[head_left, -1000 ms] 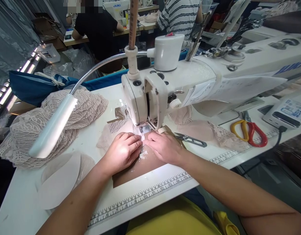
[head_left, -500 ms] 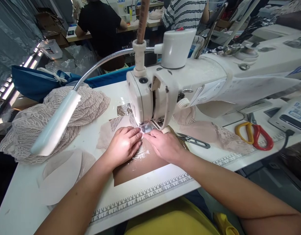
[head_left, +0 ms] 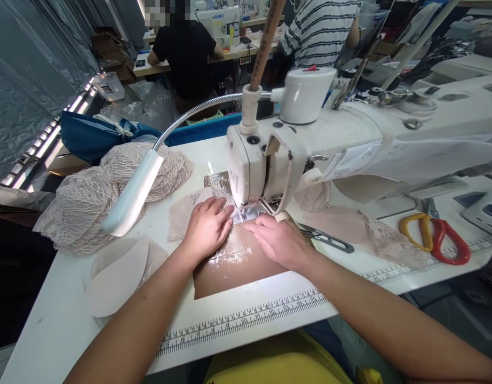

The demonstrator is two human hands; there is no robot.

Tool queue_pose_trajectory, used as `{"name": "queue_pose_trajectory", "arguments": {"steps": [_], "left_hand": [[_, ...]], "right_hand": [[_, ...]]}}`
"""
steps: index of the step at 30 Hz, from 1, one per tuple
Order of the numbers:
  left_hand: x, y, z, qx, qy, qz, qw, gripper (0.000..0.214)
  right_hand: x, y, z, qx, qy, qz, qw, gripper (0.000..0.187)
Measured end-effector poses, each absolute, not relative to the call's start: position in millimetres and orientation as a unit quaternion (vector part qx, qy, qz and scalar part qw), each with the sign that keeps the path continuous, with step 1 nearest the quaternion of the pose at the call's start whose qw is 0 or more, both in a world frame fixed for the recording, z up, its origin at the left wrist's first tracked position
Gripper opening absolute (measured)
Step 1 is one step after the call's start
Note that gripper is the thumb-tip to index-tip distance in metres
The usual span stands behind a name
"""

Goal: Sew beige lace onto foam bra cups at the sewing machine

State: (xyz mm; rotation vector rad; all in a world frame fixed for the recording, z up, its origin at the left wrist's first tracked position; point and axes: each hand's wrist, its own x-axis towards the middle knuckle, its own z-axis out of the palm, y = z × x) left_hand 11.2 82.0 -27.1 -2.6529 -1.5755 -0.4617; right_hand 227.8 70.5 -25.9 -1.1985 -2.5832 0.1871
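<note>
Fabric (head_left: pixel 180 217), pale pinkish beige, thin and softly crumpled, lying at the near left of the sewing machine (head_left: pixel 250 170); plain at the outer edge, lacy and translucent close to the presser foot (head_left: pixel 249 213). Left hand (head_left: pixel 209 226) palm down on the lacy part, fingers close together and slightly bent. Right hand (head_left: pixel 278 240) low over a brown sheet (head_left: pixel 246 272), fingers gathered, index pointing toward the presser foot. Any pinch on an edge of cloth, in either hand: cannot tell.

Hidden under the left fingers: much of the lace. Impossible to say whether 1 piece of fabric or 2. Needle tip too small to make out; glare on the glossy clear layer over the brown sheet. Cut off at right: machine arm and a white device (head_left: pixel 486 213).

White surface (head_left: pixel 46 314), with ruler markings (head_left: pixel 246 322) along the near edge. At left, a heap of lace (head_left: pixel 81 208) beneath a lamp (head_left: pixel 134 194), and rounded pale pieces (head_left: pixel 118 280) nearer. At right, thread snips (head_left: pixel 330 239) just beside the right hand, then scissors (head_left: pixel 450 241) with 1 yellow and 1 red handle. Beyond, 2 people at other machines, 1 in a black shirt (head_left: pixel 185 53), 1 in a striped shirt (head_left: pixel 322 34); plastic bags (head_left: pixel 153 104) on the floor.
</note>
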Motion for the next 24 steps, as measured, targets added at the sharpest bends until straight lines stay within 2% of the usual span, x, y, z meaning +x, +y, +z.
{"name": "queue_pose_trajectory", "arguments": {"steps": [14, 17, 21, 24], "left_hand": [[-2.3, 82.3, -23.9, -0.768, -0.633, -0.096, 0.023, 0.038], [-8.2, 76.4, -8.7, -0.760, -0.646, -0.066, -0.006, 0.042], [-35.4, 50.2, 27.6, -0.760, -0.646, -0.029, -0.062, 0.061], [-73.6, 17.4, 47.2, -0.715, -0.698, -0.019, -0.029, 0.062]], "right_hand": [[227.9, 72.6, -24.0, -0.399, -0.899, 0.088, 0.159, 0.034], [229.3, 73.1, -27.0, -0.396, -0.897, 0.096, 0.171, 0.034], [231.2, 73.5, -31.8, -0.383, -0.900, 0.098, 0.184, 0.033], [232.0, 73.6, -34.0, -0.374, -0.903, 0.091, 0.189, 0.033]]}}
